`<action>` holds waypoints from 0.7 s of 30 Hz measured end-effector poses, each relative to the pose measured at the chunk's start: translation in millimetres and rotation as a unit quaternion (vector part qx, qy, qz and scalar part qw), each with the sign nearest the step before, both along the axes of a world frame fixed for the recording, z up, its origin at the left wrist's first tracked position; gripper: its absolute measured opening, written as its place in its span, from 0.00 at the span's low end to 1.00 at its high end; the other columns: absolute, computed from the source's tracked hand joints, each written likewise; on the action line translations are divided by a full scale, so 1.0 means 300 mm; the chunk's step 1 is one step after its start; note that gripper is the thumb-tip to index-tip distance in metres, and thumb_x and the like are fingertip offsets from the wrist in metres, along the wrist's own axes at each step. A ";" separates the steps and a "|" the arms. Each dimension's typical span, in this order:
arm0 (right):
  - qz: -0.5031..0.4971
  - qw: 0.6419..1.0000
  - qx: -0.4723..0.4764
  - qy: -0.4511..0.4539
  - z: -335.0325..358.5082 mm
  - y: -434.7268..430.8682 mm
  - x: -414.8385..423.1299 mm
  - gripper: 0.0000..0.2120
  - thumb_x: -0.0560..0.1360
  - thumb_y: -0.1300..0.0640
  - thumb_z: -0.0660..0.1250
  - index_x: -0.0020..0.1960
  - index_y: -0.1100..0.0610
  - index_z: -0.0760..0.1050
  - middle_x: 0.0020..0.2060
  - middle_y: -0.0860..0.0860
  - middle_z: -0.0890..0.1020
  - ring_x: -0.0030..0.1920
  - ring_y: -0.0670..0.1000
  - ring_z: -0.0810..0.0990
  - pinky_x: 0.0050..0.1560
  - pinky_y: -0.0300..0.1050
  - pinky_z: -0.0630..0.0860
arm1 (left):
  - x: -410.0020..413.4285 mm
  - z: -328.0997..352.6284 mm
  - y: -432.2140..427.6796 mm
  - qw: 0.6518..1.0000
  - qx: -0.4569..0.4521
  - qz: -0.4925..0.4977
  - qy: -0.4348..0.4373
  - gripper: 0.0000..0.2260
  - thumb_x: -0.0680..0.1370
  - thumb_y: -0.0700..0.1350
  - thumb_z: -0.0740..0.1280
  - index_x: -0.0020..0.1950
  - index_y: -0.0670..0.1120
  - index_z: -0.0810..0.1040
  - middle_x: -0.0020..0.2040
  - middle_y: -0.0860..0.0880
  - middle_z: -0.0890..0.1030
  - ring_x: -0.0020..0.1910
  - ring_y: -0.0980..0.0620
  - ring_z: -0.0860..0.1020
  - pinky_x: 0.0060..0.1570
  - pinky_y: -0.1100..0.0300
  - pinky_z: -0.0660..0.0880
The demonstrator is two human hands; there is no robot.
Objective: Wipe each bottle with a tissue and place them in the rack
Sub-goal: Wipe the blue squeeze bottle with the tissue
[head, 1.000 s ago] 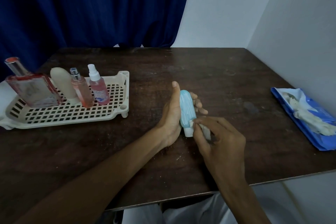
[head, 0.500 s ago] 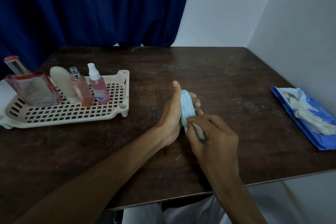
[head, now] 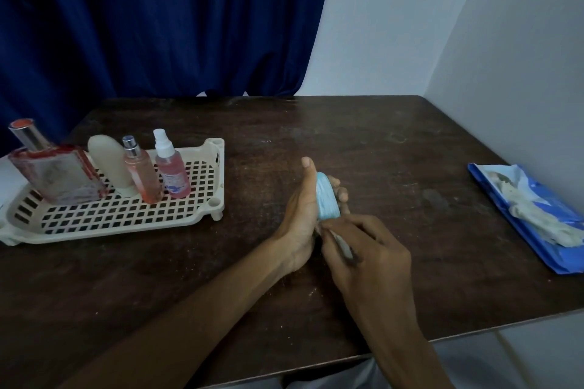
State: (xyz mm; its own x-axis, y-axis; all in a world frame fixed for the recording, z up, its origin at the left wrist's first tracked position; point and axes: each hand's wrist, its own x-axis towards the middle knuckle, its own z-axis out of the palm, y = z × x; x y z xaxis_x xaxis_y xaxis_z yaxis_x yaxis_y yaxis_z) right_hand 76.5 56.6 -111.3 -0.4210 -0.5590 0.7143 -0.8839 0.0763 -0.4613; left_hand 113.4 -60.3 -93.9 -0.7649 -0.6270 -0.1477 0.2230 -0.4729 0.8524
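Pale-blue plastic bottle (head: 327,199), centre of frame: looks light, stiff and smooth. We judge it slippery, best held round the body. Left hand (head: 300,215): grip wrapped round it, thumb up, above the dark surface (head: 410,167). Right hand (head: 369,259): grip pinched on a small tissue (head: 343,246) at the bottle's near end. Cream rack (head: 110,232), left of frame, carries four bottles (head: 142,174) along its back; we see nothing in the way to it. Blue tissue pack (head: 531,224) at right edge, well apart.
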 end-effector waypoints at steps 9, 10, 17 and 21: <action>-0.011 1.000 0.009 0.008 0.021 -0.021 -0.001 0.04 0.72 0.62 0.75 0.47 0.59 0.85 0.42 0.51 0.82 0.39 0.46 0.81 0.42 0.33 0.76 | 0.004 -0.012 -0.011 0.999 -0.026 -0.007 -0.018 0.29 0.77 0.71 0.52 0.48 0.46 0.74 0.37 0.49 0.78 0.33 0.53 0.75 0.41 0.57 0.75; -0.009 1.000 0.010 0.008 0.016 -0.014 -0.001 0.05 0.71 0.63 0.75 0.47 0.59 0.85 0.42 0.51 0.83 0.39 0.45 0.81 0.42 0.34 0.76 | 0.003 -0.012 -0.011 1.000 -0.017 -0.008 -0.013 0.29 0.77 0.71 0.52 0.48 0.45 0.74 0.37 0.49 0.78 0.33 0.53 0.75 0.41 0.58 0.75; -0.021 1.000 -0.011 -0.004 0.032 -0.029 -0.025 0.04 0.73 0.63 0.74 0.48 0.60 0.85 0.42 0.51 0.82 0.39 0.46 0.81 0.41 0.34 0.77 | 0.001 -0.017 -0.009 0.999 -0.042 -0.017 -0.019 0.29 0.78 0.70 0.50 0.47 0.46 0.76 0.38 0.49 0.79 0.37 0.53 0.77 0.48 0.56 0.76; -0.009 1.000 0.009 0.003 0.024 -0.022 -0.009 0.04 0.74 0.60 0.72 0.47 0.59 0.85 0.43 0.51 0.82 0.39 0.45 0.81 0.40 0.36 0.78 | 0.002 -0.016 -0.012 0.999 -0.021 -0.020 -0.016 0.29 0.77 0.71 0.51 0.49 0.46 0.74 0.37 0.50 0.78 0.34 0.53 0.75 0.43 0.56 0.75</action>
State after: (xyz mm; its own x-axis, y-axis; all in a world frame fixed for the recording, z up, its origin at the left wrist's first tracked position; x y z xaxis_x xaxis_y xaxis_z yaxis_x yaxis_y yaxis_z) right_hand 73.8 49.9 -104.0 -0.4280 -0.5642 0.7060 -0.8846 0.1016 -0.4551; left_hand 114.2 -64.0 -98.6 -0.7843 -0.6030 -0.1459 0.1781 -0.4441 0.8781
